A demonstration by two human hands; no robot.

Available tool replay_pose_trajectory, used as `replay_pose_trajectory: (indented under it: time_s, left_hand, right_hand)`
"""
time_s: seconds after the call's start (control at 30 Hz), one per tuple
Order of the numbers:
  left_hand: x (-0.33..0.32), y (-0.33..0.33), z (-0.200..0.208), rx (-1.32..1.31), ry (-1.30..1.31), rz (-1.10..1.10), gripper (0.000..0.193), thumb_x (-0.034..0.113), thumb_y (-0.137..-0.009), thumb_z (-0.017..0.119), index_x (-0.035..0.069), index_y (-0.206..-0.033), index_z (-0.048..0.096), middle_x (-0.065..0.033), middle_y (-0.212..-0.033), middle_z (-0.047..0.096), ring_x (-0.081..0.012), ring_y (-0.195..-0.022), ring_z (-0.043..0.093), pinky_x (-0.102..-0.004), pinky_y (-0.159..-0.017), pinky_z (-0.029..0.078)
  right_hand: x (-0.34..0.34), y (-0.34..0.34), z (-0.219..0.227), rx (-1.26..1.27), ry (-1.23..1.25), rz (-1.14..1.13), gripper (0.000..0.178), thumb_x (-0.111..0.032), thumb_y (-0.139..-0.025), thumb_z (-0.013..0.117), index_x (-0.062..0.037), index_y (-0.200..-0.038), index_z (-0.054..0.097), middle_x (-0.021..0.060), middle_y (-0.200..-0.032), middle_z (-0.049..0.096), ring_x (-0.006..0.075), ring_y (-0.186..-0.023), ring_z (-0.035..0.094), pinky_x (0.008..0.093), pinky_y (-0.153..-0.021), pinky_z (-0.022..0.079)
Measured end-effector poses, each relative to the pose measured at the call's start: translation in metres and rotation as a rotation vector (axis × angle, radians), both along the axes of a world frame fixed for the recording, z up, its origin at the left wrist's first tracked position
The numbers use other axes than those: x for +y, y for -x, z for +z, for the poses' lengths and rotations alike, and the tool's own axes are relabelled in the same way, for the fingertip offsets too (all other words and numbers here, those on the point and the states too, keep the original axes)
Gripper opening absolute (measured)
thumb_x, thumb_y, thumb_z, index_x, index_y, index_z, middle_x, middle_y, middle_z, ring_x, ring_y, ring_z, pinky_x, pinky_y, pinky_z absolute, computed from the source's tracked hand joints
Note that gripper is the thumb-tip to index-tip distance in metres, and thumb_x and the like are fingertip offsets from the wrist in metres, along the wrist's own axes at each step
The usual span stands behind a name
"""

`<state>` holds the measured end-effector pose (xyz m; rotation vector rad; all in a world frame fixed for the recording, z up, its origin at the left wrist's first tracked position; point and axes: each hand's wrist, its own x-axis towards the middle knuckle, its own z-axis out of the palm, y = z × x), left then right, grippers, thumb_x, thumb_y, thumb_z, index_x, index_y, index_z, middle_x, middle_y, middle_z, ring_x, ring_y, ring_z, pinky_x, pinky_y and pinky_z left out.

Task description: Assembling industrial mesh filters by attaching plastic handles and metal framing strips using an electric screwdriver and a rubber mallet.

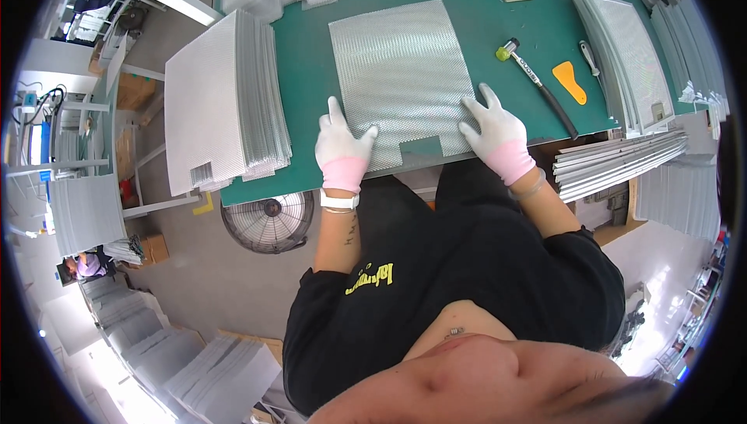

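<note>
In front of me a silvery metal mesh panel (401, 66) lies flat on the green tabletop (307, 58), with a rectangular notch in its near edge. My left hand (343, 140), in a white glove with a pink cuff, rests at the panel's near left corner. Its fingers are spread and its thumb lies on the mesh. At the near right edge is my right hand (496, 130), gloved alike, fingers apart and touching the panel's side. Both hands are open, pressing on the panel rather than gripping it.
A tall stack of mesh panels (214, 101) stands on the left, another stack (630, 66) on the right. Between lie a rubber mallet (541, 85), a yellow scraper (569, 82) and a grey-handled tool (589, 58). A floor fan (268, 222) sits below the table's left side.
</note>
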<state>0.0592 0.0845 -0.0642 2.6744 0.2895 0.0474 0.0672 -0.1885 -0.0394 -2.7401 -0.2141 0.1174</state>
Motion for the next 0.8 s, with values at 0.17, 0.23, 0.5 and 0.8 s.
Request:
replay_pose_trajectory:
  time_s: [0.17, 0.23, 0.5, 0.8]
  left_hand:
    - [0.022, -0.005, -0.019, -0.159, -0.212, -0.266, 0.077, 0.039, -0.082, 0.069, 0.009, -0.147, 0.04, -0.0211, -0.147, 0.041, -0.0424, -0.133, 0.039, -0.0552, -0.111, 0.029]
    - [0.018, -0.006, -0.022, -0.1, -0.379, -0.369, 0.067, 0.042, -0.089, 0.056, 0.008, -0.145, 0.042, -0.0175, -0.152, 0.038, -0.0423, -0.139, 0.035, -0.058, -0.115, 0.021]
    - [0.01, -0.01, -0.014, -0.094, -0.382, -0.341, 0.069, 0.041, -0.088, 0.057, 0.001, -0.142, 0.043, -0.0198, -0.15, 0.04, -0.0417, -0.137, 0.037, -0.0578, -0.114, 0.022]
    - [0.012, -0.01, -0.01, -0.057, -0.344, -0.305, 0.07, 0.042, -0.087, 0.057, 0.003, -0.143, 0.043, -0.0184, -0.152, 0.038, -0.0412, -0.138, 0.036, -0.0573, -0.115, 0.02]
  right_hand:
    - [-0.022, -0.03, -0.001, -0.021, -0.028, 0.198, 0.038, -0.03, -0.083, 0.068, -0.0115, -0.117, 0.067, 0.0212, -0.14, 0.05, 0.0376, -0.117, 0.058, 0.0406, -0.099, 0.047]
    - [-0.041, -0.073, 0.0, -0.131, -0.136, 0.321, 0.036, -0.028, -0.086, 0.065, -0.0089, -0.116, 0.067, 0.0217, -0.138, 0.052, 0.0372, -0.123, 0.054, 0.0411, -0.105, 0.043]
    - [-0.057, -0.371, -0.006, -0.627, -0.029, -0.084, 0.054, -0.036, -0.09, 0.057, 0.001, -0.128, 0.055, 0.0261, -0.131, 0.057, 0.0402, -0.123, 0.053, 0.0457, -0.106, 0.042]
    - [0.0, -0.398, 0.032, -0.153, 0.347, -0.305, 0.041, -0.022, -0.087, 0.057, -0.0061, -0.125, 0.059, 0.0255, -0.125, 0.061, 0.0373, -0.114, 0.063, 0.0441, -0.092, 0.053]
